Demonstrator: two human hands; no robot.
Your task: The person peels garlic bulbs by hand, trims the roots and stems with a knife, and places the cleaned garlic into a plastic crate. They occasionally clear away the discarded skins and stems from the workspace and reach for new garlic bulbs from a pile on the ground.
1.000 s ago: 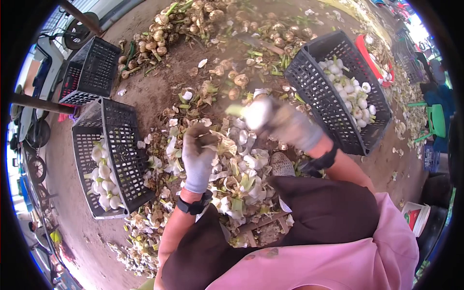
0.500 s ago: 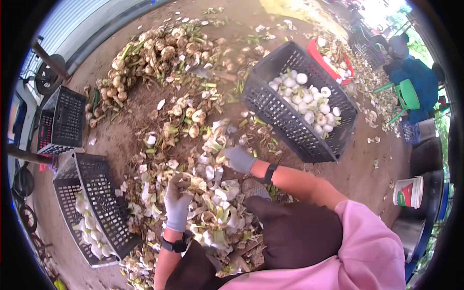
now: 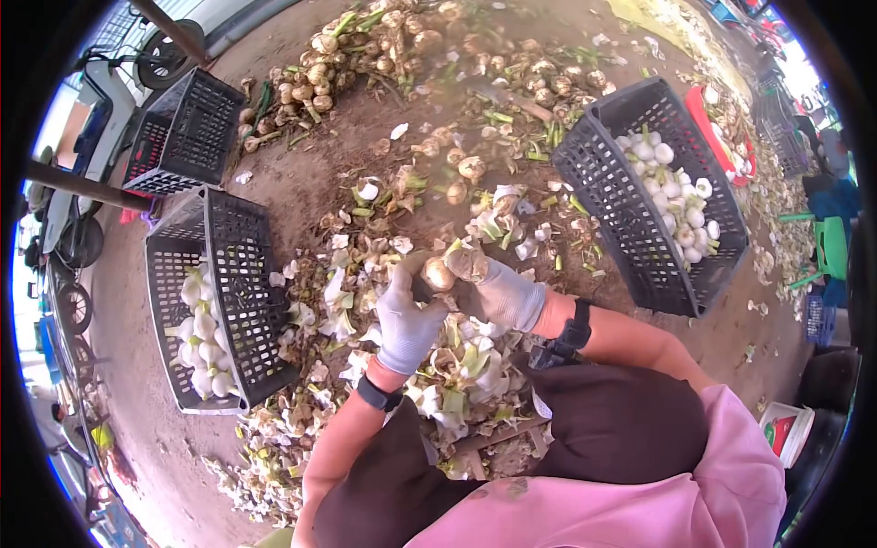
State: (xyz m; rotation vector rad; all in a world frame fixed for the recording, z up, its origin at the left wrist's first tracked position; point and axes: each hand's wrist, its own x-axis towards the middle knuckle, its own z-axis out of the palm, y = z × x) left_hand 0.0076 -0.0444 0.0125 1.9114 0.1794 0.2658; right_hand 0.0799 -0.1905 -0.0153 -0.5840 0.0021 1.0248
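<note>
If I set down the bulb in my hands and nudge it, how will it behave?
The bulb would probably roll, since its visible side is rounded. It's likely light, being small beside your gloved left hand. Its outer skin might flake, judging by the loose peels below.

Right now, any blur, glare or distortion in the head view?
Head view overall: fisheye warp, black corners; head view, upper right edge: blown-out glare; head view, top centre: hazy patch; head view, middle: garlic bulb fairly clear, no obvious motion smear.
</note>
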